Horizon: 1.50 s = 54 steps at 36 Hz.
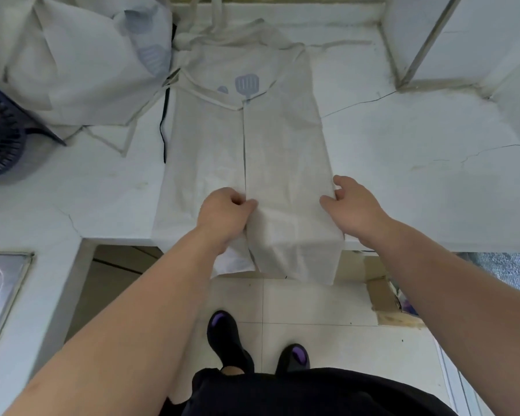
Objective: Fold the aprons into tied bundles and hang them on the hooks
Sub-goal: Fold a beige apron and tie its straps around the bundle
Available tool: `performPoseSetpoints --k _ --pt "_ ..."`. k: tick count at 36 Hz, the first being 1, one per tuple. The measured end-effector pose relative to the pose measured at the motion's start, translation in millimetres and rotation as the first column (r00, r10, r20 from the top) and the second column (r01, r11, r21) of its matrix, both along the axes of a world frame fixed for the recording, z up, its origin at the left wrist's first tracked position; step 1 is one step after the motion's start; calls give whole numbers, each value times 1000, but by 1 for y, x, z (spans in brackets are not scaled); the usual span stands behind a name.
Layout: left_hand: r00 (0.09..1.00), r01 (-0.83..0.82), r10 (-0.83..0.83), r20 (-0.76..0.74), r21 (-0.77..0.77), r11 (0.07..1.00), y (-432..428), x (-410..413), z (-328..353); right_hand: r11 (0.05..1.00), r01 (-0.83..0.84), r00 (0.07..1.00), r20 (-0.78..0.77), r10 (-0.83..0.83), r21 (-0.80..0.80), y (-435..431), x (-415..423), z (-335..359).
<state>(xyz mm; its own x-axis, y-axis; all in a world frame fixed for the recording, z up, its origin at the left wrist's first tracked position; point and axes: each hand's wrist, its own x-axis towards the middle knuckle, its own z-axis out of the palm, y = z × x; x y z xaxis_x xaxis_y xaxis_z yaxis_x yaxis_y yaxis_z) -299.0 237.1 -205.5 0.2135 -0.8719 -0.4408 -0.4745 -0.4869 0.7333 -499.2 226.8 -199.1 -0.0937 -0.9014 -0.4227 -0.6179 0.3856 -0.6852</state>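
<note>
A pale apron (270, 151) with a blue spatula print lies flat on the white counter (418, 175), both long sides folded in so they meet down the middle. Its lower end hangs over the counter's front edge. My left hand (227, 213) pinches the inner edge of the right flap at the centre seam, near the front edge. At the apron's right fold my right hand (350, 202) grips the cloth, thumb on top. The apron's straps (336, 43) trail across the back of the counter.
A heap of more pale aprons (72, 55) sits at the back left, with a dark fan (0, 136) beside it. A steel sink (0, 292) is at the near left. White panels (463, 40) stand at the back right. My feet stand on a tiled floor below.
</note>
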Motion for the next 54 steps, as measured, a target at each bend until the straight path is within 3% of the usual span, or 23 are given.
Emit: performPoseSetpoints --k 3,9,13,15,17,20,22,26,28,30,32,34,36,40,43,47,51,54 --pt "1000 13 -12 11 -65 998 4 10 -2 996 -86 994 -59 87 16 2 9 -2" --pt "910 239 -166 379 -155 959 9 7 -10 995 -95 983 -156 97 18 4 15 -2" --pt "879 294 -163 447 -240 925 17 3 -13 997 -46 997 -60 49 58 1 16 4" --pt "780 397 -204 592 -216 892 21 2 -15 995 -63 997 -29 65 78 3 17 4" --pt "687 480 -276 672 -134 867 23 2 -19 991 6 994 109 -20 132 6 16 4" --pt "664 508 -319 676 -95 856 24 5 -23 964 72 933 325 -157 257 8 13 3" --pt "675 521 -314 668 -130 844 26 5 -24 965 138 915 344 -210 222 7 9 -1" --pt "659 563 -431 617 -24 826 30 3 -25 950 310 943 144 -300 -49 11 4 -10" --pt "624 576 -480 617 52 816 26 2 -24 954 242 970 26 -242 -178 15 1 -12" --pt "587 592 -540 603 136 795 23 2 -21 958 11 981 -184 -67 -288 20 -2 -11" --pt "556 610 -592 583 198 767 20 1 -19 919 -344 854 -472 220 -194 26 -2 -12" --pt "529 621 -623 577 237 747 19 2 -19 841 -541 674 -589 447 19 31 -2 -18" --pt "505 624 -639 581 265 735 19 3 -20 834 -532 626 -594 505 148 37 -5 -23" --pt "478 601 -643 598 312 736 19 3 -21 904 -368 619 -669 412 216 38 -14 -28" --pt "508 572 -600 618 278 772 24 0 -21 948 -267 628 -715 307 172 37 -15 -23" --pt "667 490 -396 631 29 871 36 3 -21 890 -455 691 -637 342 -15 37 -6 -17" --pt "779 339 -179 601 -163 927 48 17 -22 875 -478 708 -558 434 73 38 0 -19" --pt "849 158 -20 528 -218 963 53 31 -17 921 -385 821 -477 315 -54 39 2 -18"
